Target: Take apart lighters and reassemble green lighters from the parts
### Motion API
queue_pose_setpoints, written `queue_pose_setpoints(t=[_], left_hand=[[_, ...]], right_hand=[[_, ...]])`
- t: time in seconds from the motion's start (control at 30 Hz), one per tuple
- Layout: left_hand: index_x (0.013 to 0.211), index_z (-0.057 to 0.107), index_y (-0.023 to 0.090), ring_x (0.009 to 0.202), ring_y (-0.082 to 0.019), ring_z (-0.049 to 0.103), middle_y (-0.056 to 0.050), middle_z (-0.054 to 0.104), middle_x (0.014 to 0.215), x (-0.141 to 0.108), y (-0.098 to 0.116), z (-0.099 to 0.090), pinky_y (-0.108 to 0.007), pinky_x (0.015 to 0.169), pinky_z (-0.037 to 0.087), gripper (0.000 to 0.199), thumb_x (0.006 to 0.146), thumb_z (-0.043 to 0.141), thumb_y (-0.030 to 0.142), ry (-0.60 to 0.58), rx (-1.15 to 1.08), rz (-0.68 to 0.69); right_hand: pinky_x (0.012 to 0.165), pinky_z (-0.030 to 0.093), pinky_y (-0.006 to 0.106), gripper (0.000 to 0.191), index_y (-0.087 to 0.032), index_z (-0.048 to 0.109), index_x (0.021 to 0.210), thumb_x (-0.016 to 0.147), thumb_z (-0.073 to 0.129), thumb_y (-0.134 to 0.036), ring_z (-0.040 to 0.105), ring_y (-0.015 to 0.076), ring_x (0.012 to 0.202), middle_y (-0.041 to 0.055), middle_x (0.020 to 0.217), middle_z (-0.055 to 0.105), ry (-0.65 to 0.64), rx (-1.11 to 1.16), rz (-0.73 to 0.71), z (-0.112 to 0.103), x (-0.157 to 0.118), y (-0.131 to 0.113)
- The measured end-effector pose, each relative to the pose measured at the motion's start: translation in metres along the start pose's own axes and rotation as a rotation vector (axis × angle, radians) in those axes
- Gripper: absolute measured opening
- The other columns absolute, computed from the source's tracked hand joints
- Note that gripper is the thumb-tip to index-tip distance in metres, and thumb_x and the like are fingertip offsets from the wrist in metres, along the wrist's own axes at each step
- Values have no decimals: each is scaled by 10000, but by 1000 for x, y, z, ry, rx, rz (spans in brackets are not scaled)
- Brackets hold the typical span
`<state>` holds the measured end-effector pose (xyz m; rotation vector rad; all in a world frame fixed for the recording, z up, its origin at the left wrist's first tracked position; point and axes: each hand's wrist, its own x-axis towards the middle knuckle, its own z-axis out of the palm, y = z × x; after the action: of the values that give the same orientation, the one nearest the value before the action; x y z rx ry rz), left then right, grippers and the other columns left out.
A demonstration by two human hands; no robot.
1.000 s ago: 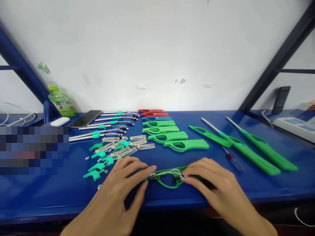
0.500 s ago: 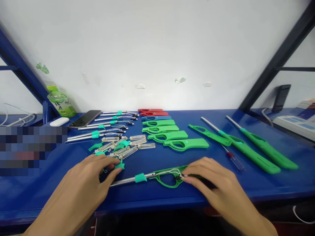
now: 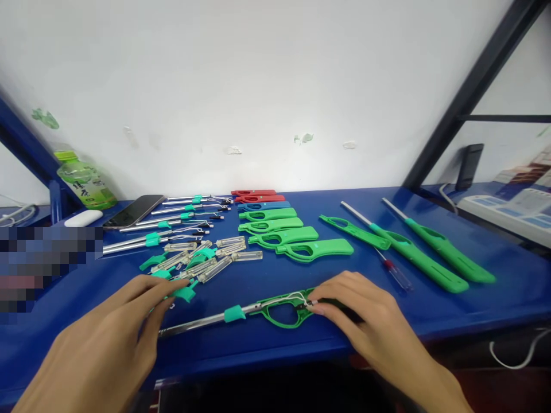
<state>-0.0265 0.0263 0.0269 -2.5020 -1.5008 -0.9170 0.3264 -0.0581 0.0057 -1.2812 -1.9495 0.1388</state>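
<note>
My left hand [image 3: 112,327] pinches a small teal plastic trigger [image 3: 185,292] between thumb and fingers, just left of the lighter being put together. On the table in front of me lies a green lighter handle half [image 3: 282,325] with its inside up. A metal lighter tube [image 3: 198,325] with a teal collar [image 3: 235,313] points left from it, and white wires run into the handle. My right hand [image 3: 365,307] closes thumb and fingers on the small black igniter [image 3: 306,304] at the wires' end, covering the handle's rear.
Clear fuel tanks [image 3: 217,268] and teal triggers lie behind my left hand. Wired metal tubes [image 3: 150,242], a phone [image 3: 135,211] and a bottle [image 3: 86,182] sit further left. Green handle halves [image 3: 321,249], a screwdriver [image 3: 398,275] and long green lighters [image 3: 424,261] lie behind and right.
The view has turned slightly right. My left hand has drawn a little left with the teal trigger, away from the collar. My right hand keeps its grip on the igniter.
</note>
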Motion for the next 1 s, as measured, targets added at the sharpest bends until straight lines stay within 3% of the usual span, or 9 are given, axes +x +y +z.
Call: queue_pose_setpoints(t=[0.1,0.17,0.33,0.53,0.73,1.0], left_hand=[[1308,698,450,1028,-241,790,81,755,1263,-2,11,1,-304,738,602,359,1081,451,319,53,90,96],[1360,655,456,1054,-186,788,80,739,1293,-3,24,4,-252,829,615,342,1092,494,317,89,11,189],[1436,608,387,936,-85,783,16,706,1231,-4,60,22,-112,717,576,465,1062,466,149,-43,-108,383],[1456,589,300,1021,-138,738,-40,710,1213,-8,77,42,-232,955,600,530,1026,448,25,-72,-104,433],[1421,610,220,1054,-188,618,-64,694,1156,-2,81,46,-297,909,577,472,1019,529,-13,-98,-170,495],[1353,657,175,924,-197,509,-60,675,1057,4,93,49,-340,778,538,448,992,531,-59,-51,-213,499]], right_hand=[[883,489,362,75,-287,703,1079,1099,638,-255,724,184,901,-23,1015,803,5,1,1,0,0,0],[880,486,361,68,-286,702,1083,1098,641,-259,725,183,901,-26,1013,804,5,1,-2,1,0,0],[890,472,362,64,-276,695,1075,1098,642,-250,724,180,908,-31,1016,804,-8,1,6,0,1,-1],[897,457,362,55,-267,688,1071,1093,650,-234,711,173,921,-39,1031,799,-37,5,19,-2,3,-3],[907,447,352,56,-270,689,1071,1090,657,-229,702,167,933,-45,1037,792,-38,32,32,-2,2,-2],[915,426,353,70,-300,684,1074,1079,680,-230,679,156,940,-87,1045,786,-53,65,51,-2,2,-1]])
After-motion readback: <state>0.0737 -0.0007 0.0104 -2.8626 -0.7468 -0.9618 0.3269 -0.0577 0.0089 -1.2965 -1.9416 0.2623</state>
